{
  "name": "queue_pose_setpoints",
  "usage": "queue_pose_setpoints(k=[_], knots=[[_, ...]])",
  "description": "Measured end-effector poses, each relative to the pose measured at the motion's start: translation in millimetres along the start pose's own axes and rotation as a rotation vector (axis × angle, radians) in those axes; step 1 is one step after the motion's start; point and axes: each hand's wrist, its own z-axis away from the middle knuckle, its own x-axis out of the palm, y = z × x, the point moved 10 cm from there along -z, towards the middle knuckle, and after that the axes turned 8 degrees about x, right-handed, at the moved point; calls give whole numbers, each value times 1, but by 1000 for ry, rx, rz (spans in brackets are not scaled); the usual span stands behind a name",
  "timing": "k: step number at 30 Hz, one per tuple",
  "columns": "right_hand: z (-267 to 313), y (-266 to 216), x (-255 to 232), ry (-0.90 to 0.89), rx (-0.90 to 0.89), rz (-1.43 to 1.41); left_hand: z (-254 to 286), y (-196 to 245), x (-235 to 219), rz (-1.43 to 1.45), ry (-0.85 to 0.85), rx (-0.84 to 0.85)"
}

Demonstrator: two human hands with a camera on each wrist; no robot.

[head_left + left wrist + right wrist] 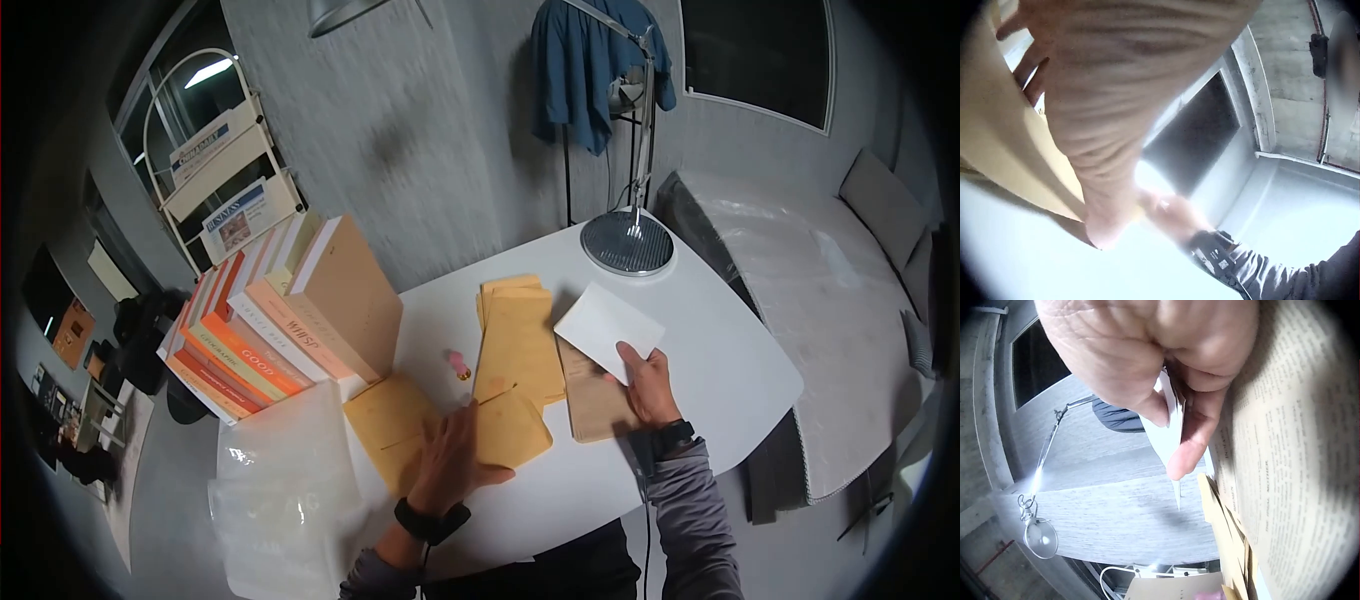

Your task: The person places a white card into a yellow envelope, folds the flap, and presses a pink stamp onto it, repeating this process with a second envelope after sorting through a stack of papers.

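My right hand (652,388) pinches a thin stack of white paper (606,325) between thumb and fingers, above a brown paper sheaf (592,408). Small print covers the brown paper (1297,444) in the right wrist view. My left hand (447,462) lies over yellow-brown envelopes (388,415) near the table's front edge, fingers extended and thumb spread to the right. Beyond it is a pile of similar envelopes (522,340). A small pink object with a gold-coloured end (458,364) lies left of that pile.
A row of upright books (270,330) stands on the table's left side, with clear plastic wrap (285,500) in front. A desk lamp's round base (628,243) sits at the back right. Beyond the white table (740,380) is a plastic-covered couch (800,270).
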Motion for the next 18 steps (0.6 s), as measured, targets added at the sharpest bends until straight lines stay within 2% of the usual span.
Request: queue_pose_setpoints(k=[3,6,18], knots=[[-2,-2,-1,10,-18,13,6,8,-8,-33,77,67],[-2,0,0,16,-12,29,12,8,-6,-88,83,83],[-4,-1,-1,35,-16,99,19,10,-17,26,82,124]])
